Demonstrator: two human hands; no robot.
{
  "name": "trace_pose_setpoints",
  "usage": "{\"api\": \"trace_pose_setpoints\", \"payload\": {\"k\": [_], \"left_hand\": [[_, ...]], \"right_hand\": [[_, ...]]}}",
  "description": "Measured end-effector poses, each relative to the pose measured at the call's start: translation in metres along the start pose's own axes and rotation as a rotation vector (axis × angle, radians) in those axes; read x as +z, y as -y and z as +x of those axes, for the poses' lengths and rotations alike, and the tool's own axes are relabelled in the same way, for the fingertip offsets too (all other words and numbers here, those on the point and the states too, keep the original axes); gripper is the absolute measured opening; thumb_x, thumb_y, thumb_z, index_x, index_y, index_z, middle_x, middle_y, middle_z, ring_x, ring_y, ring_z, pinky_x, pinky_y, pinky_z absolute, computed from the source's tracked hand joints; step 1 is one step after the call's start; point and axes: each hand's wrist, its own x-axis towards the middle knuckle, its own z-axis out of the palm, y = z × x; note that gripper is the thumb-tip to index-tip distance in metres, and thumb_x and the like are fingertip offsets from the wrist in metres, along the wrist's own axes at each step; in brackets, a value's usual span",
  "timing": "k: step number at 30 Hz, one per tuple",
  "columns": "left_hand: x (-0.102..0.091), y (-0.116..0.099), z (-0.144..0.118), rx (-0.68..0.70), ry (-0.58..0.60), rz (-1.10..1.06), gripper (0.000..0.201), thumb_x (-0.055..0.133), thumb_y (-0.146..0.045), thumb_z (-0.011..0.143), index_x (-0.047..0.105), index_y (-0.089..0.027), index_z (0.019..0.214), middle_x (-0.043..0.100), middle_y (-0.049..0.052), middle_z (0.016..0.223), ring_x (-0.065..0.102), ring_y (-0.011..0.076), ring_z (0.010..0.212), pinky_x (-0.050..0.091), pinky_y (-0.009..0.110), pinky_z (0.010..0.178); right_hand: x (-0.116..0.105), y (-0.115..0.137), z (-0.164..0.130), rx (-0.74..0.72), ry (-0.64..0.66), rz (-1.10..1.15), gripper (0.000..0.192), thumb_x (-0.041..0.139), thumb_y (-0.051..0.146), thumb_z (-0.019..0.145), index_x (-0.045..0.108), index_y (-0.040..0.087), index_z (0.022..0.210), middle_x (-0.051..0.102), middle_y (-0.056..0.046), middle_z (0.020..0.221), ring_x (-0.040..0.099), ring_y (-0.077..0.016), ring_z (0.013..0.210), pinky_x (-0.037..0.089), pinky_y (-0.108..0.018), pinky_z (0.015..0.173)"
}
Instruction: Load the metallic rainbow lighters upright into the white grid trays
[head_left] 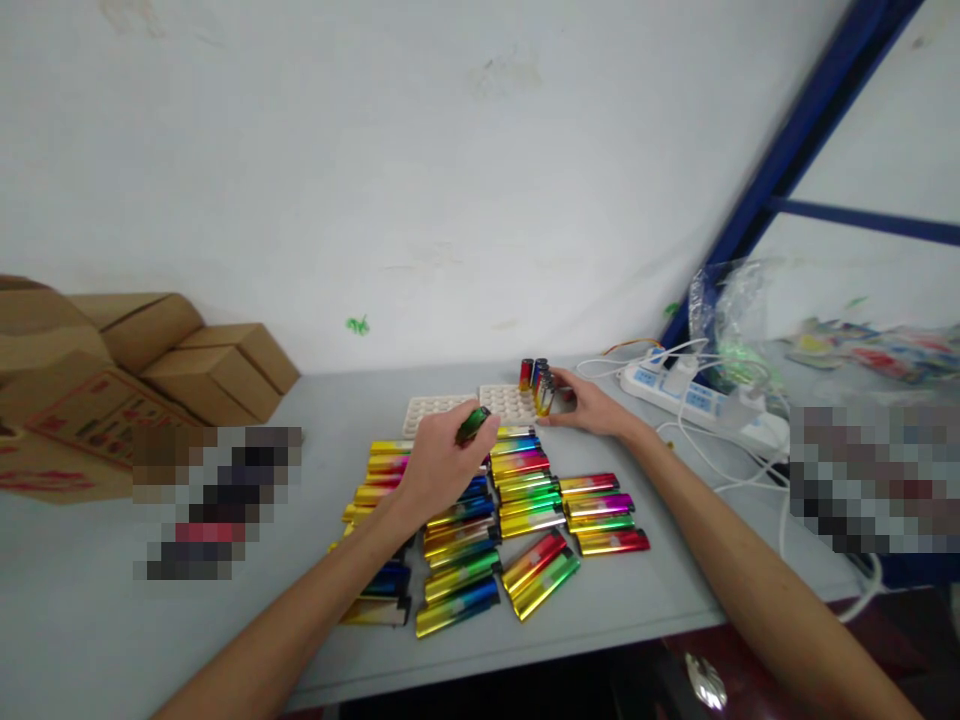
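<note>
My left hand [450, 455] is closed around a green lighter [472, 426] with a dark end, held above the rows. My right hand [589, 405] curves its thumb and fingers around an upright lighter [545, 393] at the right edge of the right white tray [502, 403], which has rows of holes. Several lighters stand there, one of them a red lighter [526, 374]. A second white tray [424, 412] adjoins it on the left, partly behind my left hand. Metallic two-tone lighters [461, 575] lie in columns on the table in front of the trays; my left forearm hides some.
Cardboard boxes [217, 370] are piled at the left. A white power strip [705, 400] with plugs and loose cables lies right of my right hand. Beyond it are a clear plastic bag [731, 310] and a blue metal frame [780, 170]. A wall bounds the grey table [330, 400] behind.
</note>
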Motion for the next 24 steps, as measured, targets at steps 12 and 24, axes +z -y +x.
{"api": "trace_pose_setpoints", "payload": {"k": [12, 24], "left_hand": [[-0.0005, -0.0003, -0.0026, 0.021, 0.004, 0.025, 0.038, 0.047, -0.040, 0.093, 0.039, -0.019, 0.062, 0.038, -0.006, 0.055, 0.036, 0.0110, 0.055, 0.025, 0.026, 0.059], [0.0033, 0.0014, -0.0036, -0.014, 0.024, 0.024, 0.038, 0.046, -0.040, 0.094, 0.039, -0.020, 0.063, 0.039, -0.005, 0.056, 0.038, 0.0118, 0.056, 0.026, 0.028, 0.060]], "right_hand": [[0.0004, -0.0039, 0.0012, 0.005, 0.011, -0.013, 0.083, 0.082, 0.045, 0.072, 0.047, 0.020, 0.142, 0.061, -0.013, 0.131, 0.061, -0.0295, 0.108, 0.053, -0.046, 0.091], [0.0001, -0.0021, 0.0009, -0.002, 0.011, 0.008, 0.083, 0.082, 0.044, 0.072, 0.046, 0.021, 0.142, 0.061, -0.013, 0.131, 0.062, -0.0290, 0.109, 0.053, -0.047, 0.093]]}}
